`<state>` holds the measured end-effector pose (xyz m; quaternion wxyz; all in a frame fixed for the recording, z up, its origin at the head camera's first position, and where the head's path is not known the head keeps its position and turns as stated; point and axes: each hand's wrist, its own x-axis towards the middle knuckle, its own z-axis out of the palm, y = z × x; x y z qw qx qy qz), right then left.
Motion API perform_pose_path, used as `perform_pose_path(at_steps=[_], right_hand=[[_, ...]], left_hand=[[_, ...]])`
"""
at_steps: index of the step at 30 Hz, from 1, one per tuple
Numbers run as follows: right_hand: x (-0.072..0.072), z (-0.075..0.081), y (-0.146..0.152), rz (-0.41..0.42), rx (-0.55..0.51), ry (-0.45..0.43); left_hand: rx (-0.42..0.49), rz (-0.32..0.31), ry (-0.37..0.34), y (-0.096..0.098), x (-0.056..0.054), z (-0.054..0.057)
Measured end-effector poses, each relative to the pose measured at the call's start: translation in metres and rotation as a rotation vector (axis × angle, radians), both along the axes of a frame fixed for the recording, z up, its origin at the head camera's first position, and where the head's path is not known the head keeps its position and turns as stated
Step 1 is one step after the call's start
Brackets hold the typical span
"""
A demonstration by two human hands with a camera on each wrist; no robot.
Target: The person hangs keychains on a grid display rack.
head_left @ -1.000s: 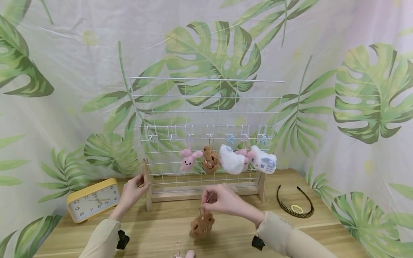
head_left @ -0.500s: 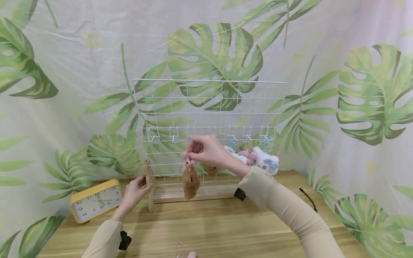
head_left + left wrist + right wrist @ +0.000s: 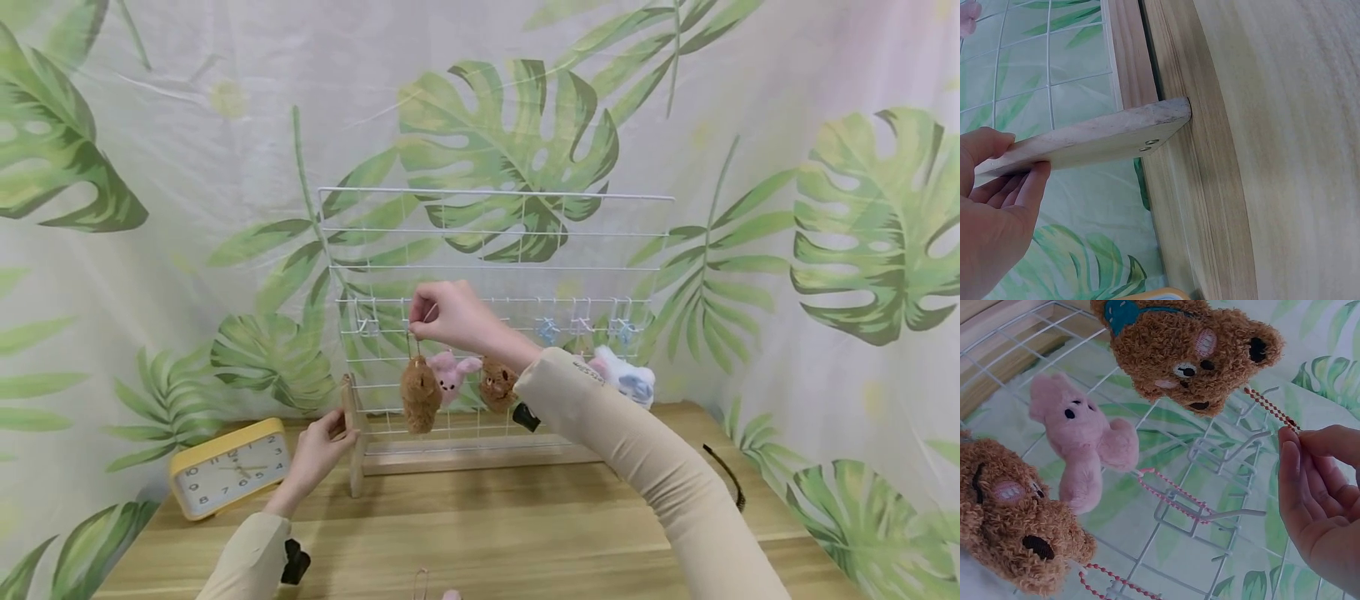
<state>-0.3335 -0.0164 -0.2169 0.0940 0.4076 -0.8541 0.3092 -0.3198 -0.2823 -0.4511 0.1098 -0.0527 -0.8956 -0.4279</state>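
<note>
My right hand (image 3: pixel 461 318) pinches the beaded chain (image 3: pixel 1265 405) of a brown bear plush keychain (image 3: pixel 422 398), which dangles in front of the white wire grid rack (image 3: pixel 495 197). In the right wrist view the fingertips and chain are close to the end of a bare white hook (image 3: pixel 1250 442). Beside this bear, a pink rabbit plush (image 3: pixel 447 380) hangs from its own hook by a pink chain. Another brown bear plush (image 3: pixel 497 387) hangs to its right. My left hand (image 3: pixel 321 454) grips the rack's left wooden upright (image 3: pixel 1091 139) between thumb and fingers.
Partly behind the right sleeve, a white and blue plush (image 3: pixel 632 379) hangs at the rack's right. A yellow alarm clock (image 3: pixel 231 473) stands left on the wooden table (image 3: pixel 480 533). A dark headband (image 3: pixel 729 475) lies right. Part of a pink thing (image 3: pixel 451 595) shows at the front edge.
My right hand has lifted the brown bear from above the table to the rack, then moved left past the pink rabbit to hook height. The left hand keeps its grip on the upright.
</note>
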Motion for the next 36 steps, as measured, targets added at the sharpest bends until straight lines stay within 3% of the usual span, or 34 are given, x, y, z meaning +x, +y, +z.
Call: perform_pose_path(at_steps=[12, 21, 25, 30, 33, 36], right_hand=[[-0.02, -0.005, -0.013, -0.046, 0.081, 0.064], [-0.02, -0.006, -0.014, -0.05, 0.095, 0.079], [-0.008, -0.005, -0.01, -0.009, 0.056, 0.084], [0.024, -0.014, 0.004, 0.085, 0.014, 0.056], [0.04, -0.035, 0.013, 0.158, 0.028, 0.087], [0.05, -0.069, 0.02, 0.222, 0.061, 0.099]], left_hand=[[0.005, 0.004, 0.004, 0.003, -0.002, -0.003], [0.014, 0.005, 0.014, 0.001, -0.001, -0.001], [0.022, 0.008, -0.002, 0.0, 0.0, -0.001], [0.019, 0.004, -0.012, 0.001, 0.0, 0.0], [0.016, 0.002, -0.015, 0.001, 0.0, 0.001], [0.015, 0.004, -0.011, 0.0, 0.0, 0.001]])
